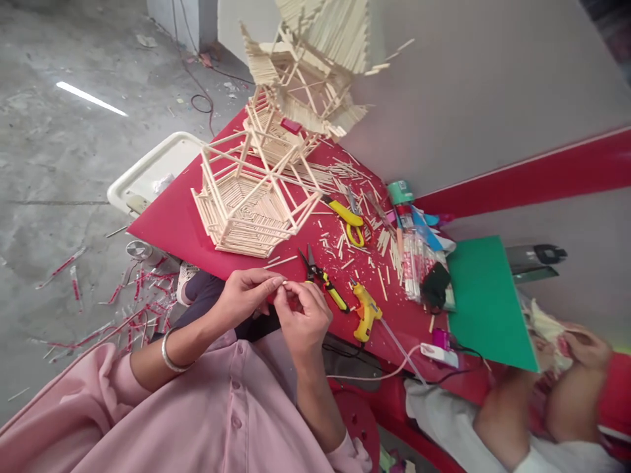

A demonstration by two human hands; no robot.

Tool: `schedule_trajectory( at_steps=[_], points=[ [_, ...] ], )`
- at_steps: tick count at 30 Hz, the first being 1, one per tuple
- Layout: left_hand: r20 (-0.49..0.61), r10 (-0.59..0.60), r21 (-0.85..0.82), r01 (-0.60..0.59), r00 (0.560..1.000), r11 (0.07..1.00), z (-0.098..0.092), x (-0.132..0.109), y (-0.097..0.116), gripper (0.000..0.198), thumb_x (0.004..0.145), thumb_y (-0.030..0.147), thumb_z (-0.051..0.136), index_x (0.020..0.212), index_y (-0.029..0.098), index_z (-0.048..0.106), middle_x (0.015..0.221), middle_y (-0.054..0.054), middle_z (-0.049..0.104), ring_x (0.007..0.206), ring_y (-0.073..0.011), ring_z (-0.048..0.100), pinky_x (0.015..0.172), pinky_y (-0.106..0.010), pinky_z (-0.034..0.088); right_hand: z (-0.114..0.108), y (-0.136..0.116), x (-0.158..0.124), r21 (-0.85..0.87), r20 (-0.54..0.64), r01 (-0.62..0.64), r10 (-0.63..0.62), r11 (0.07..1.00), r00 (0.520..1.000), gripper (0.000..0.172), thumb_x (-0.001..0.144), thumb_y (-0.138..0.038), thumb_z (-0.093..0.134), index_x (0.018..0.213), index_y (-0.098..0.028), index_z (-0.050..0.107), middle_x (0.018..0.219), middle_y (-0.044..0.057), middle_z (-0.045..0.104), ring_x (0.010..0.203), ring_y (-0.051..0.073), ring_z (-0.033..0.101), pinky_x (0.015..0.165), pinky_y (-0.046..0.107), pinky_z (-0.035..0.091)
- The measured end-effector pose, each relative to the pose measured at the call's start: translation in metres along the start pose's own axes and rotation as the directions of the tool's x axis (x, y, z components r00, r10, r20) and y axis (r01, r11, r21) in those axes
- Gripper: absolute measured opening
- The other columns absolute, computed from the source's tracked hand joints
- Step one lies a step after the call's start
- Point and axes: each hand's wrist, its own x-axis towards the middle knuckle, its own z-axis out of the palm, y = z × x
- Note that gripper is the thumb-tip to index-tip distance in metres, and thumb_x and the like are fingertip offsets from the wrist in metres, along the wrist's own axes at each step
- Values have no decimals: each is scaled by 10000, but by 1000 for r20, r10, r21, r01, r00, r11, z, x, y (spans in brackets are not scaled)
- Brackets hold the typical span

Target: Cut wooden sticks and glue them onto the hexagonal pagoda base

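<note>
Your left hand (pixel 254 295) and right hand (pixel 304 318) meet just off the tabletop's near edge — thumb and forefinger of each pinched together on a pale piece (pixel 284 282), mostly covered and too small to name. A bracelet (pixel 170 351) circles your left wrist. Just beyond your right hand, the snips (pixel 317 271) lie on the red tabletop (pixel 170 223) with their blades apart. To the right of them, along the near edge, lies the yellow glue gun (pixel 365 314), a translucent rod sticking out of its back.

Ahead of your left hand, between the near edge and the left corner, stands an open stick frame (pixel 256 217) with a floor of sticks. Farther in lie yellow-handled scissors (pixel 344 212) among loose sticks (pixel 335 172). Toward the far edge, by the wall, rises a roofed stick tower (pixel 340 39). At the right end is a green board (pixel 488 302) — and past it, another person's hand (pixel 589 348).
</note>
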Motion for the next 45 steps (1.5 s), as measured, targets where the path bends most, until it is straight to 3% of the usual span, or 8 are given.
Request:
schedule_trajectory(
  at_steps=[9,15,23,30,34,37,40,45],
  points=[
    [-89,-3,60,8,996,998,28,5,-6,417,673,490,845,875,130,787,499,14,606,385,-100,521,360,-206,416,-37,27,-9,95,230,4,-26,996,973,232,964,-277,537,1104,-203,707,898,63,730,868,197,655,849,353,539],
    [-184,76,80,-62,980,995,36,15,0,389,717,506,817,805,144,704,559,18,607,447,-70,510,414,-179,418,-47,64,-13,-486,276,-164,328,859,904,818,859,-615,622,1469,-96,454,1431,246,527,1290,398,502,1045,552,415],
    [-132,35,121,-19,991,992,42,25,0,452,689,565,805,803,151,665,539,26,598,433,-85,524,416,-199,430,-48,68,0,-613,436,-142,483,777,760,957,744,-675,735,1449,-88,463,1236,246,597,1160,392,572,900,465,478],
    [-198,44,109,-23,979,994,43,34,-4,458,632,520,854,808,152,647,516,28,600,411,-81,503,402,-195,407,-61,98,3,-64,366,-516,501,854,784,581,693,-438,747,1197,-161,668,1038,122,661,1020,317,631,892,436,507],
    [-176,33,86,-18,984,996,44,37,-4,457,632,516,856,801,158,628,509,39,586,390,-80,488,377,-191,375,-71,88,-4,588,559,-643,328,491,761,511,880,-515,474,1205,-164,655,933,103,699,872,257,664,797,413,542],
    [-167,50,101,-33,985,994,46,37,0,423,661,489,849,811,157,634,521,39,588,409,-74,488,404,-189,384,-76,66,-11,660,668,-678,159,324,727,563,902,-445,341,1274,-130,622,962,139,707,877,249,669,829,441,546],
    [-163,82,152,-57,983,987,46,35,7,394,678,474,841,816,155,655,523,34,587,430,-75,487,423,-192,387,-78,52,-21,609,689,-657,114,444,716,551,797,-317,439,1295,-149,604,948,116,704,901,250,675,859,436,550],
    [-152,191,233,-153,970,960,44,29,15,344,704,460,816,783,157,675,557,25,580,477,-83,498,465,-201,403,-71,57,-32,190,420,-374,269,908,867,754,663,-202,575,1411,-231,486,1258,123,620,1220,325,573,1052,510,477]
  ],
)
